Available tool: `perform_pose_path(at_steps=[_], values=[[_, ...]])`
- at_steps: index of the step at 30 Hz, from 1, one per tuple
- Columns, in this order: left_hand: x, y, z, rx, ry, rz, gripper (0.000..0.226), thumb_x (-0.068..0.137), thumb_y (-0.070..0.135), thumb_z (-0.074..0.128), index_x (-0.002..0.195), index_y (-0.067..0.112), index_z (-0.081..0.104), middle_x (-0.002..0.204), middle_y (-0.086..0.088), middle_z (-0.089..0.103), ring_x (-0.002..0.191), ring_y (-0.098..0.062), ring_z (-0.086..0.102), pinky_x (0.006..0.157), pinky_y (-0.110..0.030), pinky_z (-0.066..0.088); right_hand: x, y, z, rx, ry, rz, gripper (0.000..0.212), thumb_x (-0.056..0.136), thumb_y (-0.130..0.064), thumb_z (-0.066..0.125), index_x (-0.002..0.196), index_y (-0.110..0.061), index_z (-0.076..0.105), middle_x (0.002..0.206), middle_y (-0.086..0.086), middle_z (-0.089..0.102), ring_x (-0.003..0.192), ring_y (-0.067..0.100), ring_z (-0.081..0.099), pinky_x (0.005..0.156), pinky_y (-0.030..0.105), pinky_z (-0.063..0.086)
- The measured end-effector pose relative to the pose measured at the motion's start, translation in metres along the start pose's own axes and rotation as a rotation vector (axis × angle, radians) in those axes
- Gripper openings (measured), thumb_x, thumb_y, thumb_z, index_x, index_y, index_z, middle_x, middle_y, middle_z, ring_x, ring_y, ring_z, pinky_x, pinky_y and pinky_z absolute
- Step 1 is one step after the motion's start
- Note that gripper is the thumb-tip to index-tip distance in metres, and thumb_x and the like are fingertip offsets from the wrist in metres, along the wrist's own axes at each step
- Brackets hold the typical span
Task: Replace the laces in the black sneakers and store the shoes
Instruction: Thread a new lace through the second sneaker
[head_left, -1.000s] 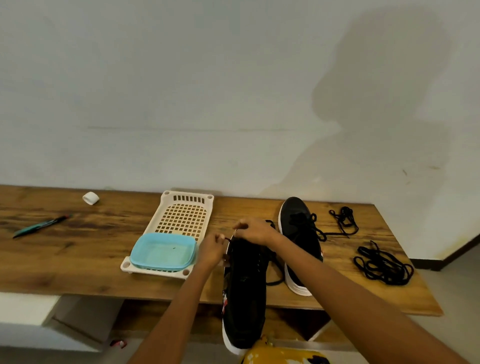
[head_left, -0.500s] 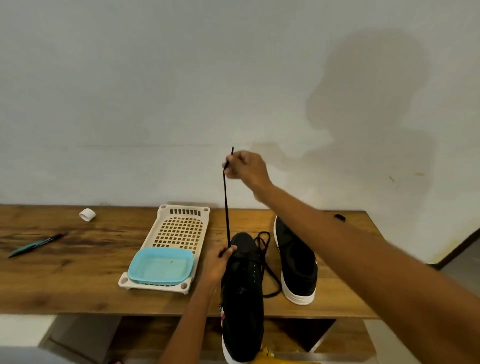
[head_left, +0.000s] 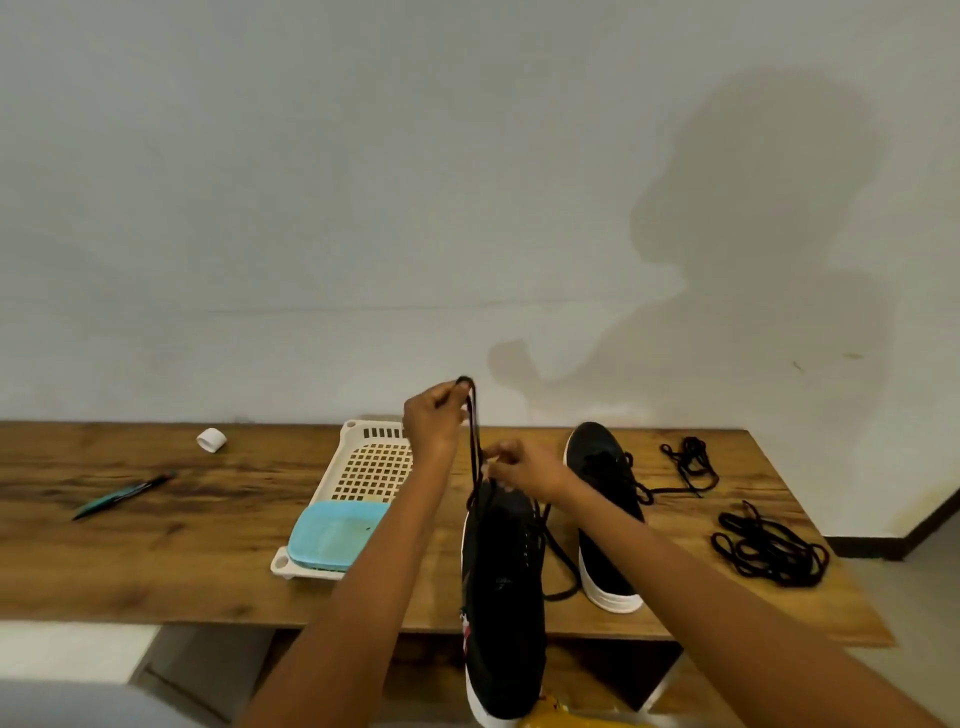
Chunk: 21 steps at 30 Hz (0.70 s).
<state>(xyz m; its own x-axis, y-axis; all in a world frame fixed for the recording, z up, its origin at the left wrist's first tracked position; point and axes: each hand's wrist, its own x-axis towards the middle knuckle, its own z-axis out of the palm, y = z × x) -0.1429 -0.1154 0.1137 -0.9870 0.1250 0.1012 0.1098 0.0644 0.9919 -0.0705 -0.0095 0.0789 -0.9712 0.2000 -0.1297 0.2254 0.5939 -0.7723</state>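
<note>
A black sneaker (head_left: 501, 597) with a white sole lies toe-away across the table's front edge, its heel hanging over. My left hand (head_left: 431, 421) is raised above its toe and pinches a black lace (head_left: 471, 447) that runs down to the shoe. My right hand (head_left: 524, 470) sits at the toe end and pinches the lace near the front eyelets. More lace (head_left: 558, 556) loops loosely off the shoe's right side. The second black sneaker (head_left: 605, 499) stands on the table just to the right.
A cream perforated tray (head_left: 371, 467) holding a blue lid (head_left: 332, 535) sits left of the shoes. Two loose black lace bundles (head_left: 769, 548) (head_left: 688, 460) lie at the right end. A pen (head_left: 122, 493) and white cap (head_left: 211, 439) lie far left on the wooden table (head_left: 156, 561).
My right hand came down from holding the lace high to the shoe's toe. My left hand rose from the shoe and now holds the lace up.
</note>
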Motion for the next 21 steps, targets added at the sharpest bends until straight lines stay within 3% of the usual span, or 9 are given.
perform_pose_path(at_steps=[1,3,6,9,11,13,15,18,21], values=[[0.002,0.007,0.001,-0.026,-0.028,0.004,0.02,0.087,0.017,0.065,0.1,0.004,0.071,0.084,-0.004,0.067,0.049,0.003,0.058,0.074,-0.029,0.051,-0.001,-0.003,0.008,0.005,-0.008,-0.008,0.021,0.094,-0.021,0.057,0.111,-0.011,0.065,0.064,-0.011,0.056,0.054,-0.002,0.053,0.056,0.009,0.04],[0.002,0.013,0.002,-0.01,-0.075,0.021,0.019,0.088,0.017,0.064,0.1,0.004,0.07,0.086,-0.003,0.067,0.052,0.002,0.059,0.071,-0.024,0.05,0.002,-0.013,0.013,0.02,0.017,-0.02,0.012,0.094,-0.021,0.058,0.084,-0.018,0.065,0.061,-0.008,0.055,0.057,0.004,0.052,0.057,0.014,0.039],[-0.003,-0.004,-0.004,0.017,-0.07,0.011,0.02,0.09,0.017,0.06,0.102,0.004,0.069,0.093,-0.005,0.068,0.077,-0.012,0.063,0.077,-0.029,0.051,0.008,-0.032,0.006,0.018,0.109,-0.037,0.03,0.093,-0.018,0.058,0.063,-0.014,0.055,0.061,0.004,0.056,0.059,0.017,0.053,0.059,0.027,0.042],[-0.012,-0.038,-0.012,0.032,-0.041,-0.058,0.025,0.096,0.023,0.05,0.109,0.007,0.063,0.099,-0.003,0.063,0.093,-0.016,0.057,0.084,-0.029,0.046,0.013,-0.051,-0.009,0.111,0.238,-0.06,0.031,0.093,-0.018,0.058,0.062,-0.019,0.057,0.062,0.002,0.058,0.062,0.015,0.056,0.071,0.032,0.049],[-0.019,-0.063,-0.014,0.039,-0.039,-0.215,0.022,0.099,0.019,0.041,0.092,0.009,0.059,0.084,-0.002,0.057,0.085,-0.019,0.053,0.075,-0.027,0.042,0.016,-0.068,-0.02,0.161,0.268,-0.097,0.027,0.092,-0.019,0.06,0.065,-0.015,0.061,0.065,0.002,0.061,0.064,0.014,0.058,0.077,0.033,0.051],[-0.027,-0.083,-0.014,0.124,-0.181,-0.335,0.024,0.097,0.01,0.041,0.084,0.013,0.06,0.081,-0.001,0.059,0.082,-0.018,0.055,0.066,-0.022,0.041,0.02,-0.083,-0.029,0.135,0.257,-0.149,0.024,0.092,-0.021,0.061,0.077,-0.004,0.067,0.076,0.011,0.068,0.072,0.019,0.064,0.081,0.033,0.052],[-0.037,-0.099,-0.015,0.294,-0.384,-0.293,0.024,0.093,0.001,0.046,0.093,0.011,0.067,0.093,-0.002,0.064,0.091,-0.017,0.058,0.068,-0.015,0.043,0.02,-0.093,-0.034,0.116,0.251,-0.19,0.024,0.092,-0.021,0.06,0.085,-0.001,0.069,0.085,0.015,0.07,0.078,0.023,0.066,0.083,0.034,0.053],[-0.047,-0.104,-0.02,0.361,-0.369,-0.21,0.022,0.091,0.001,0.053,0.106,0.008,0.068,0.098,0.003,0.064,0.092,-0.01,0.058,0.077,-0.014,0.04,0.02,-0.098,-0.035,0.172,0.261,-0.211,0.025,0.092,-0.021,0.06,0.096,0.002,0.07,0.092,0.013,0.071,0.083,0.021,0.067,0.087,0.033,0.054],[-0.046,-0.107,-0.019,0.351,-0.409,-0.16,0.02,0.092,0.006,0.054,0.107,0.01,0.067,0.102,0.0,0.067,0.096,-0.011,0.059,0.069,-0.008,0.038,0.019,-0.09,-0.031,0.238,0.259,-0.182,0.024,0.092,-0.021,0.06,0.096,0.0,0.07,0.092,0.012,0.071,0.086,0.024,0.067,0.09,0.035,0.053]])
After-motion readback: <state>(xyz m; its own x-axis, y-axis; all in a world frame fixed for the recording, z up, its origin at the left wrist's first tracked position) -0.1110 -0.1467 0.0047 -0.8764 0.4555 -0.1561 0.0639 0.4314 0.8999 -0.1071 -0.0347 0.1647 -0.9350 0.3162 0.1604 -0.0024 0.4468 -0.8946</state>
